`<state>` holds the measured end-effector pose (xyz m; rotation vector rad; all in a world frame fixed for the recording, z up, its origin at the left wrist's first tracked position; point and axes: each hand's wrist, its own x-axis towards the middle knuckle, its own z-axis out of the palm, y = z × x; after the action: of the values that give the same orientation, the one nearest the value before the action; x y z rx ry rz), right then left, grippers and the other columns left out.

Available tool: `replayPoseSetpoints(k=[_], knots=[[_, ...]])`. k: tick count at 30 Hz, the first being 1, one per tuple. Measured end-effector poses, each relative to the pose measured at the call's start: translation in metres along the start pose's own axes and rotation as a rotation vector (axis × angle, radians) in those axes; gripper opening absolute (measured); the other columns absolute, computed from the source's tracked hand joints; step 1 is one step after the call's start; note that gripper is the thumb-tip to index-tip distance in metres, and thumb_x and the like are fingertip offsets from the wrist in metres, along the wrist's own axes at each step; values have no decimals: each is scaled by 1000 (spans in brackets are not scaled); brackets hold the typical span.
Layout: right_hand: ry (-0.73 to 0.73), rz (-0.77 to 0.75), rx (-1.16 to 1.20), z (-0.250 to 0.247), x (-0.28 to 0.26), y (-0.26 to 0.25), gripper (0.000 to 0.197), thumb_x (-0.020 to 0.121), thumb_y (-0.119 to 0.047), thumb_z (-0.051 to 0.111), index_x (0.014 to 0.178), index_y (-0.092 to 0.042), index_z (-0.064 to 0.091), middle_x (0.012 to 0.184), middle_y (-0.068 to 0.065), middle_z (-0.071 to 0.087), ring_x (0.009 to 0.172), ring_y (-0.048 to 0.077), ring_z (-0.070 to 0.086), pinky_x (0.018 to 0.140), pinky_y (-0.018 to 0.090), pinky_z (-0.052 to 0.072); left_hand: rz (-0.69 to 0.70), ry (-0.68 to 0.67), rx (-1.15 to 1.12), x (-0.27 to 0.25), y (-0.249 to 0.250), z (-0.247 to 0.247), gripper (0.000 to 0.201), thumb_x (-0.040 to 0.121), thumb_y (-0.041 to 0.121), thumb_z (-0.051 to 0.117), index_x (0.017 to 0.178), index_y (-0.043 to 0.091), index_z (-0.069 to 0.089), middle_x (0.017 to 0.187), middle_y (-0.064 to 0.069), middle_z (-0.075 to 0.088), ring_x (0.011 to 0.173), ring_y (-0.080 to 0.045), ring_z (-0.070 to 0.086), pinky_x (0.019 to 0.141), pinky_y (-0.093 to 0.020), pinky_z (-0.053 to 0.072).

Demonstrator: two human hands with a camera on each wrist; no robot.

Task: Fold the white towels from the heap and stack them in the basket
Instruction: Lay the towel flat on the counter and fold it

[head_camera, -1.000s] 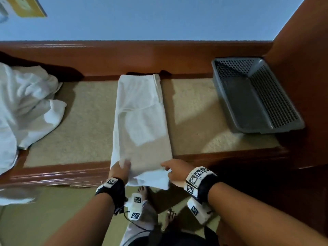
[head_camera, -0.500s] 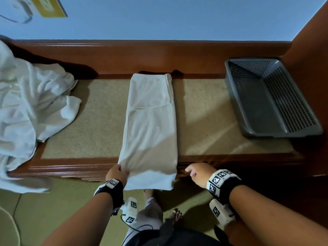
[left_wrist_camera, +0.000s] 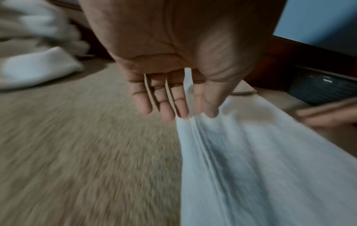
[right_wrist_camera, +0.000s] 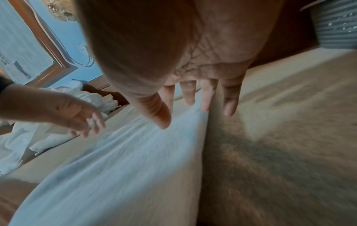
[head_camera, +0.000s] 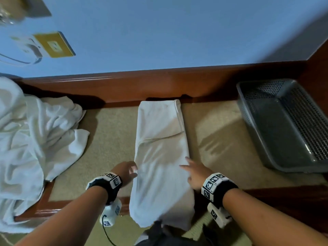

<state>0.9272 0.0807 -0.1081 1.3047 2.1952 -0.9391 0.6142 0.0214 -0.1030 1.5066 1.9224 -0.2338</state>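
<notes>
A white towel (head_camera: 160, 153), folded into a long narrow strip, lies across the beige bench top, its near end hanging over the front edge. My left hand (head_camera: 126, 170) is at the strip's left edge, fingers straight and spread, tips at the cloth (left_wrist_camera: 251, 152). At the strip's right edge my right hand (head_camera: 192, 168) has its fingers straight and spread, tips on the towel (right_wrist_camera: 125, 160). Neither hand grips it. The heap of white towels (head_camera: 32, 146) lies at the left. The grey perforated basket (head_camera: 284, 125) stands at the right with nothing in it.
The bench top (head_camera: 221, 132) is beige carpet-like fabric framed in red-brown wood, with a raised wooden back rail (head_camera: 159, 82) and a blue wall behind. A wooden side panel (head_camera: 316, 64) rises beside the basket. My legs and feet are below the bench front.
Both hands left the towel's hanging near end and moved up onto the bench, now flanking the strip's middle with straight fingers. The view shifted downward and left.
</notes>
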Motion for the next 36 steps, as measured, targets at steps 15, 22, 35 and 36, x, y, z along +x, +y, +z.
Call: replayPoseSetpoints(k=[15, 22, 35, 36], knots=[[-69, 213, -150, -72, 115, -6, 76, 96, -54, 38, 156, -42, -8, 163, -9, -24, 152, 29, -15, 119, 55, 13, 267, -24, 468, 159, 32, -87, 73, 97, 41, 48, 156, 34, 5, 161, 5, 16, 144, -36, 16, 113, -61, 17], [-42, 309, -61, -144, 206, 5, 73, 99, -60, 33, 150, -51, -18, 159, -13, -33, 150, 27, -22, 118, 63, 8, 136, -53, 101, 255, 8, -114, 90, 93, 56, 54, 152, 48, -13, 156, 22, -32, 147, -38, 9, 110, -58, 35], [262, 364, 356, -165, 237, 15, 77, 91, -38, 65, 155, -36, 22, 162, -1, 18, 144, 26, 34, 115, 37, 35, 51, 72, -264, 268, 14, -121, 88, 95, 34, 61, 158, 33, 0, 166, 0, 5, 144, -36, 29, 116, -50, 30], [294, 369, 393, -159, 228, 13, 77, 90, -36, 67, 154, -32, 25, 158, 2, 24, 140, 24, 39, 112, 36, 38, 10, 137, -371, 261, 13, -113, 87, 92, 33, 66, 158, 24, 10, 162, -4, 22, 140, -34, 36, 115, -49, 34]])
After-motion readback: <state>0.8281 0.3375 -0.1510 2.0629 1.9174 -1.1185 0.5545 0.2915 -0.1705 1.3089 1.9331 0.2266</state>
